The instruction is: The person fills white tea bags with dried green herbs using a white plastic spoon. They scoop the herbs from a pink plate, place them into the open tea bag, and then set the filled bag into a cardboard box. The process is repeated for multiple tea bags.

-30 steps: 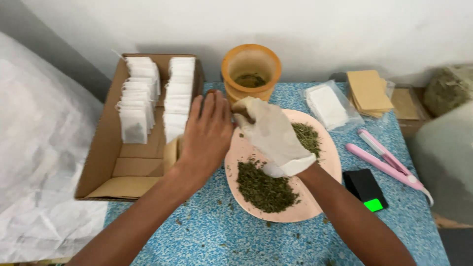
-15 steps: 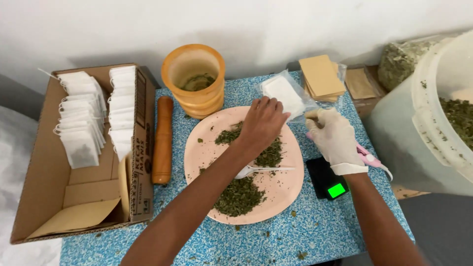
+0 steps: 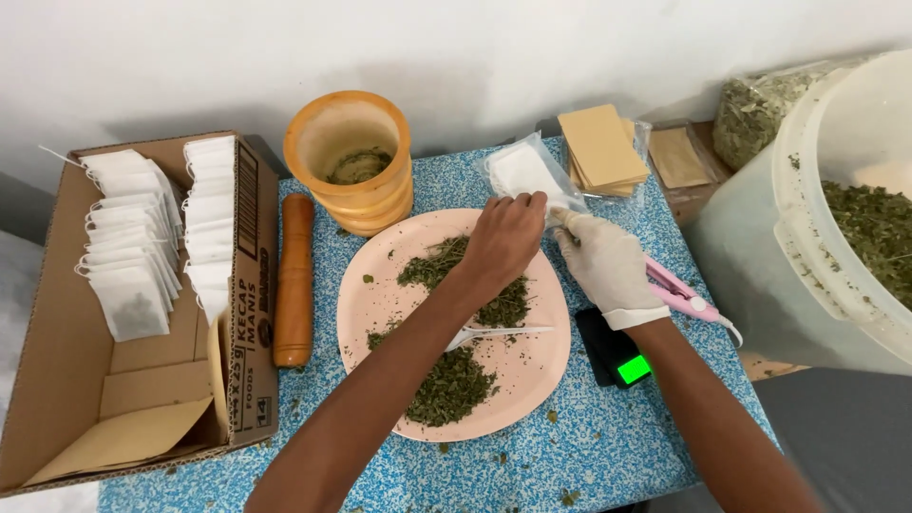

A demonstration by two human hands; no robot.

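Note:
A clear plastic bag of white empty sachets (image 3: pixel 521 171) lies at the back of the blue speckled table (image 3: pixel 608 437). My bare left hand (image 3: pixel 503 242) reaches over the pink plate (image 3: pixel 366 304) and has its fingers curled on the near edge of that bag. My gloved right hand (image 3: pixel 603 261) comes in from the right and pinches the same edge of the bag, next to the left fingers. The plate carries two heaps of dried green leaves (image 3: pixel 446 385) and a white plastic spoon (image 3: pixel 494 332).
Behind the plate stands a wooden mortar (image 3: pixel 347 161), with its pestle (image 3: pixel 294 280) lying beside a cardboard box (image 3: pixel 57 380) of filled tea bags (image 3: pixel 133 247). Right of the plate are a small black scale (image 3: pixel 613 356), a pink sealer (image 3: pixel 679 290), brown envelopes (image 3: pixel 600 147) and a big herb bucket (image 3: pixel 845 218).
Both hands moved from the mortar to the sachet bag on the right. The pestle now lies by the box. The gloved right hand has closed in on the bag's edge.

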